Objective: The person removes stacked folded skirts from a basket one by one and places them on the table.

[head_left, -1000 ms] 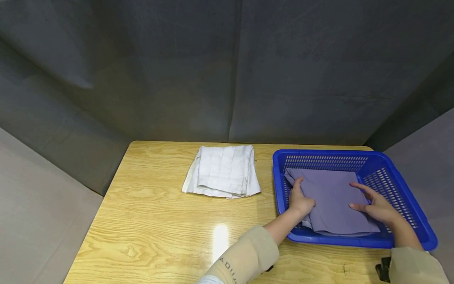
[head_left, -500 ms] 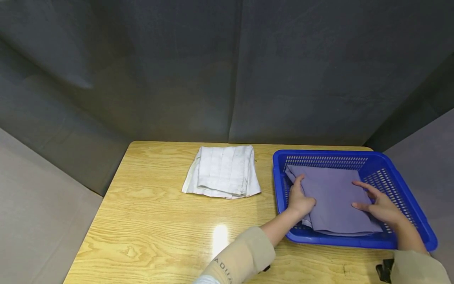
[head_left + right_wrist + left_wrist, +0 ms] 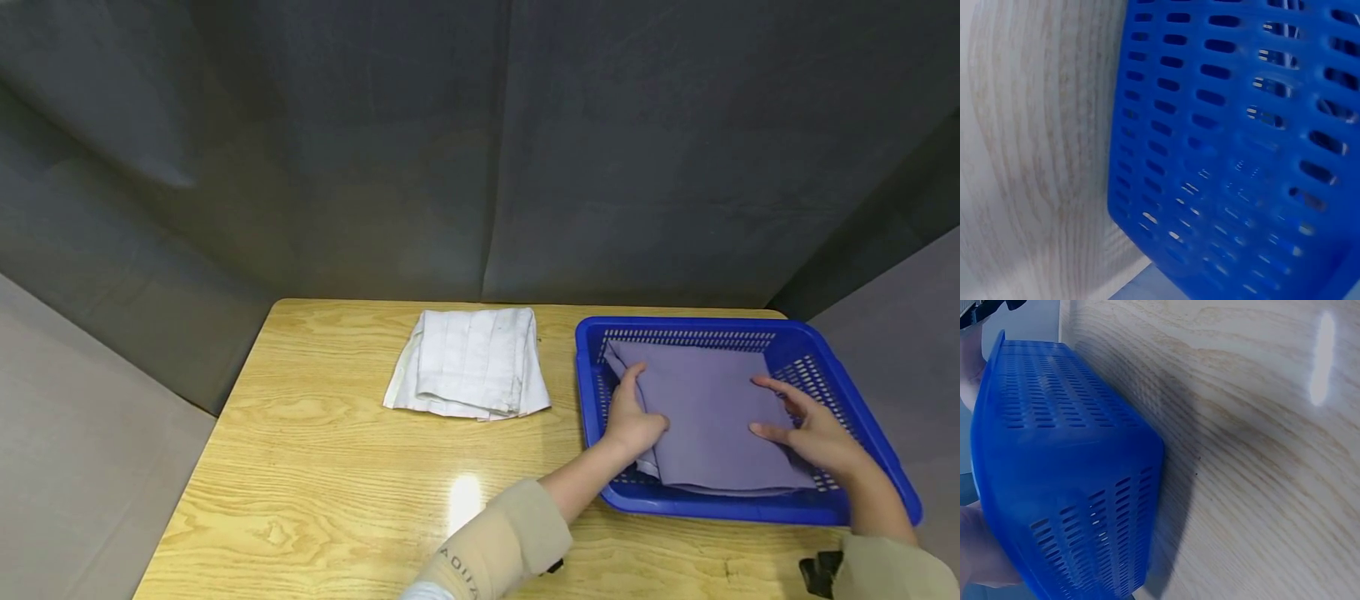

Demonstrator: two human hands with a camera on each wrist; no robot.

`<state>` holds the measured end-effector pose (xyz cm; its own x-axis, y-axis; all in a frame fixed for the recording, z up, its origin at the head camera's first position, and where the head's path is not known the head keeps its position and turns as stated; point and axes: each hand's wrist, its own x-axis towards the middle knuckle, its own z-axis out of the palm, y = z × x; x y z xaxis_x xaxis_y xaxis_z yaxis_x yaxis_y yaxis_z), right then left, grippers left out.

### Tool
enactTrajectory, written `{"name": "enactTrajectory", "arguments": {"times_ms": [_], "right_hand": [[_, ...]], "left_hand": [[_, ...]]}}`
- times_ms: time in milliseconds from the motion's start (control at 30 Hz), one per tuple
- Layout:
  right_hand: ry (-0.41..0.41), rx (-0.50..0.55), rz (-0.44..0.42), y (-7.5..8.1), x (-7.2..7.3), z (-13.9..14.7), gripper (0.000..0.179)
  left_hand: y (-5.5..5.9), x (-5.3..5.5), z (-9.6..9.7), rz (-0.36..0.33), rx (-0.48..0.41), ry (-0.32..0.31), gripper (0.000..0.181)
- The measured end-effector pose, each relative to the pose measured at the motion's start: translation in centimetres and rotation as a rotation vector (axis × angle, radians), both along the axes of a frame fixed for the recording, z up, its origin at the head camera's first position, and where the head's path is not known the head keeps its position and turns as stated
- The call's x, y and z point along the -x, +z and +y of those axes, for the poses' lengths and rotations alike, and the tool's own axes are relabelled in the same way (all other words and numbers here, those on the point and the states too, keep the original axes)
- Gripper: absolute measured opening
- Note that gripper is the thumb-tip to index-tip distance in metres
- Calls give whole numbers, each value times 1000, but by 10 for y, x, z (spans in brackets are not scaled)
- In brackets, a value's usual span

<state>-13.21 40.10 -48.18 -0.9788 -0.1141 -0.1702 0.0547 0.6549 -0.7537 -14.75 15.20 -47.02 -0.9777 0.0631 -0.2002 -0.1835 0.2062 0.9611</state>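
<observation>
In the head view, a folded purple cloth (image 3: 712,417) lies inside a blue plastic basket (image 3: 813,333) at the right of the table. My left hand (image 3: 632,421) grips the cloth's left side, thumb on top and pointing right. At the opposite side my right hand (image 3: 813,429) holds the right edge, its thumb and a finger showing above and the rest hidden. Under the left hand, a pale layer of cloth peeks out. Mostly the perforated basket wall (image 3: 1060,462) fills the left wrist view, with part of a hand behind its rim. The right wrist view shows only the basket's slotted side (image 3: 1210,125) and the table.
A folded white cloth (image 3: 476,358) lies on the wooden table (image 3: 315,467), left of the basket. Dark curtain (image 3: 375,167) hangs behind the table's far edge. Grey panels (image 3: 90,467) stand on both sides.
The purple cloth has shifted slightly away and to the right inside the basket. My right hand has moved a little right with it; the left hand has stayed nearly in place.
</observation>
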Motion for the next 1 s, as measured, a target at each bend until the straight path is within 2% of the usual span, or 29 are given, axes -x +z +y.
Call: {"name": "enactTrajectory", "arguments": {"times_ms": [367, 767, 1000], "right_hand": [[-7, 48, -21, 17, -3, -5, 76], [-13, 54, 7, 25, -4, -9, 76], [-19, 75, 5, 31, -4, -16, 76]], "left_hand": [[8, 1, -9, 42, -52, -23, 82], [16, 3, -26, 46, -75, -75, 81], [17, 4, -38, 78, -118, -96, 77]]}}
